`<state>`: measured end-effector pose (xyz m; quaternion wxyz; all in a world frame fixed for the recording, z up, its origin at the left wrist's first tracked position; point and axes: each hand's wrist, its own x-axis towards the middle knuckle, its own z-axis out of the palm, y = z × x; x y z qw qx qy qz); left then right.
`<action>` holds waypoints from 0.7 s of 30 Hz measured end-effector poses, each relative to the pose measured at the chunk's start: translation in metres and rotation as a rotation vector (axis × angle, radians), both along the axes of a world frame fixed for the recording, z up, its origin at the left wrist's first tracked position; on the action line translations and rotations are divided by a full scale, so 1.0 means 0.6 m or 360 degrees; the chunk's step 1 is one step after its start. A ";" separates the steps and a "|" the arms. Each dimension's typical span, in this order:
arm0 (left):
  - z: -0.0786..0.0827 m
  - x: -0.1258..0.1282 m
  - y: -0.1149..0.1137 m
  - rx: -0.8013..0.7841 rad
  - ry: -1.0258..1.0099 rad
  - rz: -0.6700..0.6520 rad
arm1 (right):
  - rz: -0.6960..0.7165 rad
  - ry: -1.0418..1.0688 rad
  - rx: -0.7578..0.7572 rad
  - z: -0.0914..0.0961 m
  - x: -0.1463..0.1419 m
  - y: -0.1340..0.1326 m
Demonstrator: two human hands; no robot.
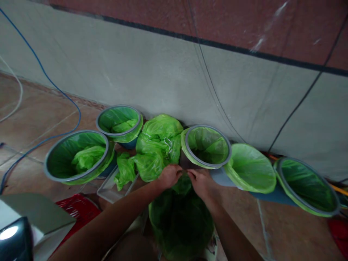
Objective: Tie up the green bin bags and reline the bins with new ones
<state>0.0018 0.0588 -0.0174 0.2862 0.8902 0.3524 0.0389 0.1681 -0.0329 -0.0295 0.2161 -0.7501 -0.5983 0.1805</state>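
A green plastic bag (181,221) hangs open in front of my body, its inside dark. My left hand (170,176) pinches the far edge of this bag. Close by, my right hand (200,182) pinches the same edge, the fingertips of both hands almost meeting. Just beyond them a grey-rimmed bin (228,145) lined with green plastic stands against the wall. A heap of crumpled green bags (160,145) with a white drawstring lies beyond my left hand. Whether a bin stands inside the bag I hold is hidden.
Two lined bins, one nearer (49,170) and one at the wall (98,121), stand left. Right are a green-lined container (250,170) and another bin (337,203). A clear tray (108,192), white box (46,214) and blue cable (40,65) are at left.
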 end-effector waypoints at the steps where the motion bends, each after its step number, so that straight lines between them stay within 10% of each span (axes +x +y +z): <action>1: -0.008 -0.001 -0.001 -0.0024 0.0025 -0.0008 | 0.0027 -0.0009 -0.0002 -0.002 -0.004 0.001; 11: -0.029 -0.005 -0.008 0.0004 0.0230 -0.0005 | 0.0121 0.0016 -0.0083 -0.030 0.014 -0.006; 21: 0.001 -0.042 0.060 -0.0308 -0.0122 0.0511 | -0.0711 -0.0022 -0.0402 -0.059 0.000 -0.144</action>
